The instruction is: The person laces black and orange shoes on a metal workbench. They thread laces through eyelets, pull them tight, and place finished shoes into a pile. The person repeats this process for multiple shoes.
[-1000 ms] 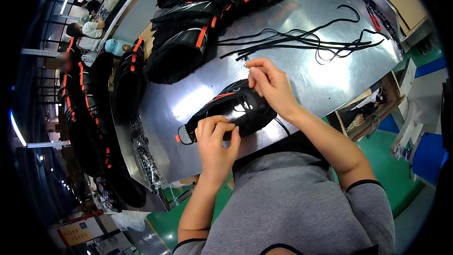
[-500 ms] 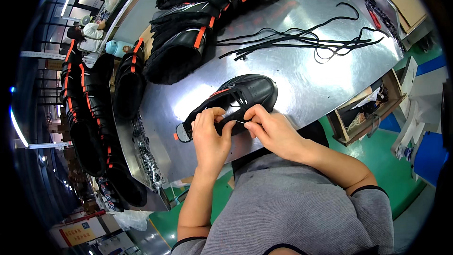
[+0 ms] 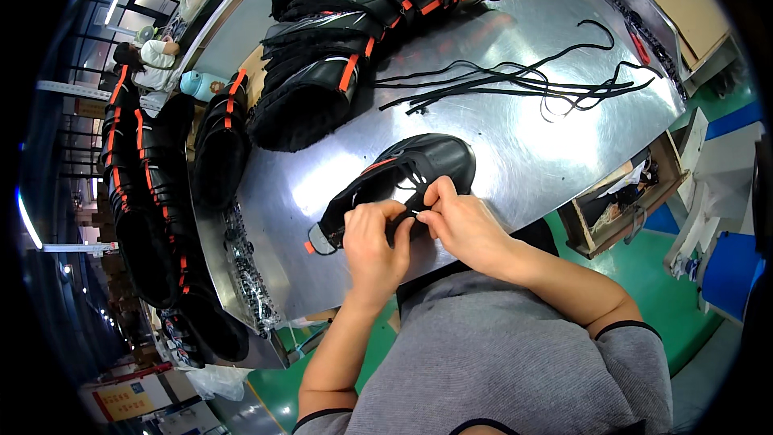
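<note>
Shoe (image 3: 448,163): black, on the metal tabletop (image 3: 519,163), in front of the person. Toe points far right; heel, with orange tab (image 3: 309,247), near left. Lying this way, it presents its mouth and lacing to both hands; probably placed so for easy finger access.

Left hand (image 3: 374,242) at the near side of the mouth. Grip: thumb and forefinger bent toward each other, dark material between; contact hidden, cannot tell whether they pinch the edge. Judged to be steadying the shoe.

Right hand (image 3: 467,221) just right of it, fingertips beside the left ones. Grip: thumb and forefinger pressed together, apparently pinching a pale tip (image 3: 415,213), too small to identify. Fingertip hold suggests fine control rather than force.

Loose laces (image 3: 515,89) stretch across the far right, strands roughly side by side with some loops; presumably kept within right-hand reach. Shoe row (image 3: 326,84) stands far left of the laces, packed tight, likely to save space.

Edges: the near edge runs obliquely past the person's waist, with the forearms reaching over it; the shoe lies not far inside. Pulled-out drawer (image 3: 616,235) juts beyond the edge at right, near the right elbow's outward path. Room: bare metal between shoe and laces, more right of the toe; leftward, side shoes (image 3: 221,165) limit movement.
</note>
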A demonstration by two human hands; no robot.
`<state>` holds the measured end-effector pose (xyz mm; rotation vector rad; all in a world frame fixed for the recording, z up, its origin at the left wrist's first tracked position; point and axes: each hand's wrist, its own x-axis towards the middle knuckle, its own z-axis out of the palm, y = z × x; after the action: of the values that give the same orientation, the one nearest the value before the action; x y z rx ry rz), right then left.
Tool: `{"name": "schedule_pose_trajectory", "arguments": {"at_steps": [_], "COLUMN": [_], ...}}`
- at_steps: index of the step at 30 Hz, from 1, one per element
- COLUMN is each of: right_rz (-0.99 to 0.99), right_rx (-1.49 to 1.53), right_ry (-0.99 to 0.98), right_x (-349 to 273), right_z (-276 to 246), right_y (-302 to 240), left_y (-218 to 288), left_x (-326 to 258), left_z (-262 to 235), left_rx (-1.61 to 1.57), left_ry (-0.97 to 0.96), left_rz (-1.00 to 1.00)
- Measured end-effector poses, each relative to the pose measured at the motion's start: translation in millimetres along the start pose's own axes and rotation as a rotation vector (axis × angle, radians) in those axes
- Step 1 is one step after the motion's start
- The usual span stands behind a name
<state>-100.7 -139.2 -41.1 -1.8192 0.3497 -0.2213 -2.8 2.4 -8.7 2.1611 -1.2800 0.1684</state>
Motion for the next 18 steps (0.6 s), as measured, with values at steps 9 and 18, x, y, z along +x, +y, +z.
{"name": "schedule_pose_trajectory", "arguments": {"at_steps": [9,18], "right_rz": [0.016,-0.084], "right_rx": [-0.018,-0.395], "right_ry": [-0.065,-0.054], "right_x": [6,-5], "right_z": [6,11], "right_y": [-7,-23], "left_y": [-8,7], "left_x": [-19,-23], "left_z": [-4,-17], "left_rx": [-0.103,-0.049], "left_ry": [0.015,-0.008], "left_rz": [0.106,-0.023]}}
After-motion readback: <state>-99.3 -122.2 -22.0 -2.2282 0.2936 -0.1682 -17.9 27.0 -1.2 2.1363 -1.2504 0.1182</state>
